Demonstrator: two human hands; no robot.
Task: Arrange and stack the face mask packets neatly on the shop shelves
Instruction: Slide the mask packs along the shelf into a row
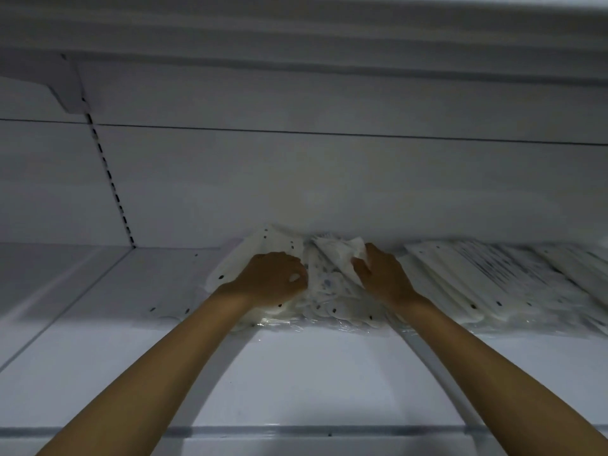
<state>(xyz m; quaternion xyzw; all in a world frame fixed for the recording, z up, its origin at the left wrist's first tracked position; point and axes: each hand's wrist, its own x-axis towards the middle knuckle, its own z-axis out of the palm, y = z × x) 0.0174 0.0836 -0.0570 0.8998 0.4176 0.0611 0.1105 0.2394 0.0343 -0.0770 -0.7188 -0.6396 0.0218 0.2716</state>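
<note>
Grip: both hands (273,278) (383,274) clutch mask packets (329,284); stacked row (493,274) adjoins right.

Both arms extended forward, converging. Left hand (273,278) knuckles up, fingers curled under. Right hand (381,274) just beside it, fingers pinching.

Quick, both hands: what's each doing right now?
Left hand: fingers curled, gripping the packets.
Right hand: pinching the same packets.

Shelf (296,373): white painted metal, smooth, faint sheen. Mask packets (329,291): clear glossy plastic film, crinkled; matt white fabric inside.
</note>
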